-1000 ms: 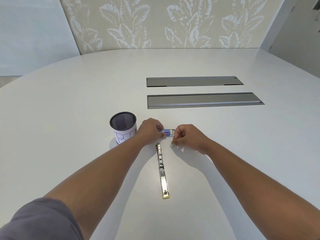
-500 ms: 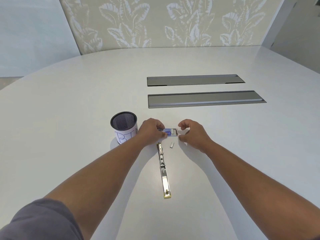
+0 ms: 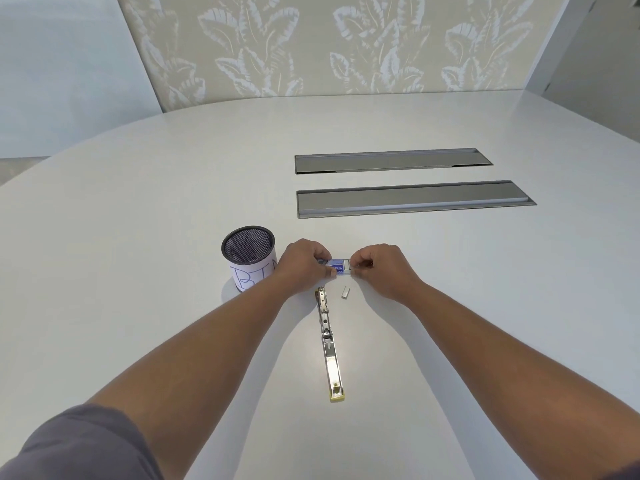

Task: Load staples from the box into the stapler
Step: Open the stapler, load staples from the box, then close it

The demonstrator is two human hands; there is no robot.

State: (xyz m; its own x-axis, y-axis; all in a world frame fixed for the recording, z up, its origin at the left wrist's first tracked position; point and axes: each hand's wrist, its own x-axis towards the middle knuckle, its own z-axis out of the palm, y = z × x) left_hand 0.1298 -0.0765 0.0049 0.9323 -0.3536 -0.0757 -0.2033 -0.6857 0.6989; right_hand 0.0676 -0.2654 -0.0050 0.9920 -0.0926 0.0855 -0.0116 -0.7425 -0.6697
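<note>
A small blue and white staple box [image 3: 337,267] lies on the white table, held at both ends. My left hand [image 3: 304,263] grips its left end. My right hand [image 3: 379,268] pinches its right end, where the white inner tray shows. A short strip of staples [image 3: 345,292] lies loose on the table just in front of the box. The metal stapler [image 3: 329,344] lies flat and opened out, stretching from below the box toward me, with a yellowish tip at the near end.
A black mesh pen cup [image 3: 248,258] with a white paper label stands left of my left hand. Two long grey cable hatches [image 3: 412,199] are set in the table farther back. A leaf-patterned wall panel rises behind the table.
My right hand let go of the staple strip, leaving it on the table, then moved back to the right end of the box. My left hand stayed on the box.
</note>
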